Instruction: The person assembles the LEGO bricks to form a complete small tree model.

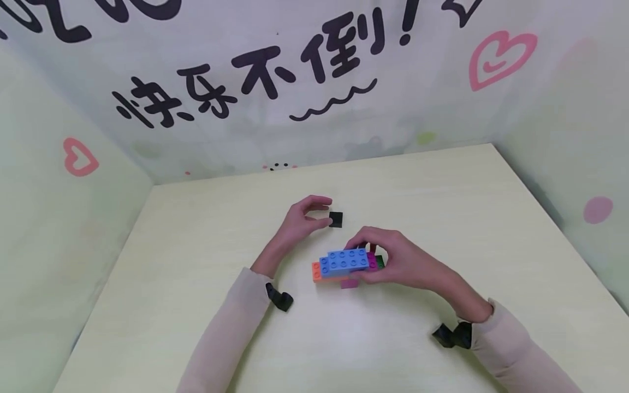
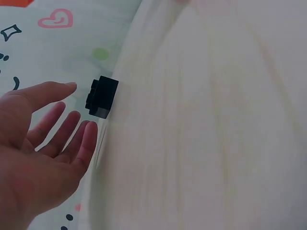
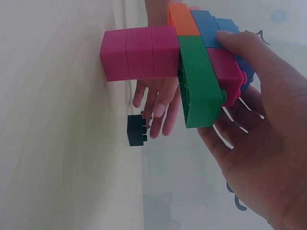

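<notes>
My right hand (image 1: pixel 407 261) grips a build of joined toy bricks (image 1: pixel 346 263) between thumb and fingers. Blue bricks (image 3: pixel 207 26) lie along its upper side, beside a magenta brick (image 3: pixel 224 69). Below them are an orange brick (image 3: pixel 182 20) and a green brick (image 3: pixel 197 79). A column of pink bricks (image 3: pixel 140 53) points down toward the table. My left hand (image 1: pixel 301 219) reaches beside a small black brick (image 1: pixel 336 219), thumb and fingers parted. In the left wrist view, a gap shows between those fingers and the black brick (image 2: pixel 103 97), whose studs are visible.
Both hands are over a pale wooden table (image 1: pixel 196 245). A white printed backdrop (image 1: pixel 275 136) with black lettering and hearts stands behind it and along both sides. Black devices (image 1: pixel 280 299) are strapped at both wrists.
</notes>
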The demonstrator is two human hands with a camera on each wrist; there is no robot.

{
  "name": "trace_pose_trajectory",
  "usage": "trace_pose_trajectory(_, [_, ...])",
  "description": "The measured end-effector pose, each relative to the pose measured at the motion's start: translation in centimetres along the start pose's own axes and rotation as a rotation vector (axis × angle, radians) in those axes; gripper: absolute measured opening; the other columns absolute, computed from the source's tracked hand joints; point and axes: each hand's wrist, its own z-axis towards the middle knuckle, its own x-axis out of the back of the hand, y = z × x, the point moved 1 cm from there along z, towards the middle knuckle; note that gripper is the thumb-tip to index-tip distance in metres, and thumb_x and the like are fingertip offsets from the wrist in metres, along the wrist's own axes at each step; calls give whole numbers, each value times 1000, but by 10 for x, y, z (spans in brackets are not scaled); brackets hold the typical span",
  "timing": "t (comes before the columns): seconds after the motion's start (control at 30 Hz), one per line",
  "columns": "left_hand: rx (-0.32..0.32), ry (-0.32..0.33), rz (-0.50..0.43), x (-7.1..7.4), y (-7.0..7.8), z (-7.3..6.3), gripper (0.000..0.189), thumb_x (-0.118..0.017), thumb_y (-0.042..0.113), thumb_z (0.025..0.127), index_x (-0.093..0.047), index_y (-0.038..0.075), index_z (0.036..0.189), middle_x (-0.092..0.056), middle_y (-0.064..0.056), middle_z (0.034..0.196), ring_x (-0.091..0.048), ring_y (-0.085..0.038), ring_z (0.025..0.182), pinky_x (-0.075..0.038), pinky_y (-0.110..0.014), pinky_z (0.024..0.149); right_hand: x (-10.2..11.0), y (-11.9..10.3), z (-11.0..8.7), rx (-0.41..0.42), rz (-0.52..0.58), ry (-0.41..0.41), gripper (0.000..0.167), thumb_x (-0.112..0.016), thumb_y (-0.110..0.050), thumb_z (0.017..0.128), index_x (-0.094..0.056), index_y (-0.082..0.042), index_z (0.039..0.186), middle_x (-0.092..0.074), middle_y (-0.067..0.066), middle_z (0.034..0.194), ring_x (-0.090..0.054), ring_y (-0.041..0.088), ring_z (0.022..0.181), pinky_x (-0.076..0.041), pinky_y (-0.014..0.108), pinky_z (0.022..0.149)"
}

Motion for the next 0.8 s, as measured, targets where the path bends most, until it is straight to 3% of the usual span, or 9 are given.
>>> trace_pose_trajectory(0.17, [-5, -44, 99, -4, -4, 4, 42, -76, 16, 88, -63, 20, 127, -62, 5, 123, -55, -16, 113, -49, -35, 89, -2, 1, 0, -11, -4, -3, 44, -83, -19, 80, -61, -31, 117, -62, -14, 109, -56, 12, 98, -49, 35, 76])
trace_pose_trajectory(0.4, [32, -35, 231, -8, -4, 5, 36, -76, 17, 88, -68, 25, 122, -62, 9, 119, -56, -17, 98, -50, -31, 80, -2, 3, -1, -14, -11, 3, 44, -83, -20, 80, -61, -32, 116, -61, -14, 109, -56, 12, 98, -50, 34, 74])
trace_pose_trajectory(0.8, [52, -4, 220, -9, -1, 4, 34, -77, 17, 87, -70, 23, 120, -64, 7, 115, -58, -17, 95, -50, -31, 80, -1, 3, 0, 0, 2, 5, 42, -83, -22, 80, -61, -30, 115, -62, -13, 109, -56, 13, 96, -50, 34, 72])
